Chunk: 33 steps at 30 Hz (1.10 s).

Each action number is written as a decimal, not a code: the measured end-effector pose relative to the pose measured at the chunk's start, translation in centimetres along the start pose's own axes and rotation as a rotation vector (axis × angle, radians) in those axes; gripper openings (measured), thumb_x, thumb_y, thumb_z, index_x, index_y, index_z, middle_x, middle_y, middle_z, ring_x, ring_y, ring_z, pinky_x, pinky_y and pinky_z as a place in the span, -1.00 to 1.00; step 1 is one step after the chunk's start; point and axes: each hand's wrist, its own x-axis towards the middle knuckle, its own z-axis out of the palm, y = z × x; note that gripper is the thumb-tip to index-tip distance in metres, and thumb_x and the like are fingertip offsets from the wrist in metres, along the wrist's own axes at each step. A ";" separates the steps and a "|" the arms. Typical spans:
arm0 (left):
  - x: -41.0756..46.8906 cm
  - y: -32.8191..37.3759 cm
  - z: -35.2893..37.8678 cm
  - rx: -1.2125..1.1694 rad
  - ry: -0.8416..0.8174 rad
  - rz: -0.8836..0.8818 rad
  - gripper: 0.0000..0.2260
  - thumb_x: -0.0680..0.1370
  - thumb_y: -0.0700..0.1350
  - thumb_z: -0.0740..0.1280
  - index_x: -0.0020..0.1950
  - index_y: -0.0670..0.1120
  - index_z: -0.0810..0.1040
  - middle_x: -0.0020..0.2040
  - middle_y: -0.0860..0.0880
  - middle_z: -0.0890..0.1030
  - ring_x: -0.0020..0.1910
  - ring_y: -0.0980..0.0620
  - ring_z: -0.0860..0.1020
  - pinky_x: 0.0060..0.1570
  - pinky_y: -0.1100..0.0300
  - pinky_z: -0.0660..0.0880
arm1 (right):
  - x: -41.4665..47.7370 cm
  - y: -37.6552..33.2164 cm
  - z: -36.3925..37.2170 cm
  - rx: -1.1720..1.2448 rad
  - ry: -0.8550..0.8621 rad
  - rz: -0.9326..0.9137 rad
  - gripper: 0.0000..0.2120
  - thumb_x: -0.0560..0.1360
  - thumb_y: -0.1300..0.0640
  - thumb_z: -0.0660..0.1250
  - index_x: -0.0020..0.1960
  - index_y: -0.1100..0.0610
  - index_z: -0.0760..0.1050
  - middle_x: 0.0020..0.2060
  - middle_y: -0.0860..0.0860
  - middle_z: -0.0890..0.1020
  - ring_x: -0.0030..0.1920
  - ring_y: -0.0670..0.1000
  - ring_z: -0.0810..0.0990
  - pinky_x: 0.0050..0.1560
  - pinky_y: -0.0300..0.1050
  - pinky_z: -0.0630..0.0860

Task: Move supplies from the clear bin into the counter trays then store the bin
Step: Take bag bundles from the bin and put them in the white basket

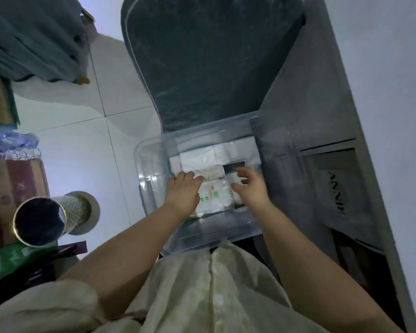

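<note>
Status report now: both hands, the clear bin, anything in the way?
Left hand on small pale box, grip unclear. Right hand open beside printed pack. Clear bin holds white packs. Nothing blocks the hands.

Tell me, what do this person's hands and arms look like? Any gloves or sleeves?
The left hand and right hand are bare: no gloves, rings or watch show. The forearms are uncovered. A loose, pale cream sleeve bunches near the left elbow, matching the garment.
</note>
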 end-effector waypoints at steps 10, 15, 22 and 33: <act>8.2 1.0 6.0 -0.158 -0.036 -0.152 -0.50 0.49 -0.09 0.28 0.43 0.01 0.30 0.41 -0.07 0.34 0.35 -0.14 0.25 0.28 -0.09 0.17 | 11.4 5.1 1.8 0.515 0.006 0.222 -0.75 0.46 0.31 0.37 0.07 0.04 0.53 -0.06 -0.05 0.60 -0.08 -0.08 0.58 -0.08 -0.27 0.51; 10.9 1.2 7.9 -0.187 -0.036 -0.168 -0.44 0.47 -0.08 0.32 0.45 0.00 0.28 0.47 -0.07 0.27 0.41 -0.15 0.19 0.35 -0.12 0.14 | 15.8 7.0 2.7 1.271 -0.151 0.576 -0.82 0.60 0.02 0.16 0.10 0.08 0.45 0.17 0.09 0.51 0.15 0.16 0.51 0.12 0.01 0.43; 14.0 0.7 8.9 -0.228 -0.054 -0.165 -0.45 0.49 -0.07 0.27 0.48 0.02 0.24 0.53 -0.05 0.16 0.49 -0.13 0.07 0.43 -0.09 0.04 | 18.9 7.8 4.5 1.392 0.017 0.767 -0.62 0.62 0.02 0.08 0.33 0.21 0.37 0.33 0.22 0.42 0.33 0.19 0.40 0.29 0.10 0.33; 16.0 -1.0 9.3 -0.207 -0.012 -0.205 -0.48 0.54 -0.06 0.25 0.49 0.10 0.22 0.55 -0.07 0.09 0.50 -0.16 0.00 0.44 -0.14 -0.01 | 19.8 7.9 5.7 1.355 0.020 0.736 -0.87 0.53 0.27 0.27 -0.19 0.14 0.42 -0.29 0.06 0.52 -0.20 0.07 0.53 0.10 0.00 0.51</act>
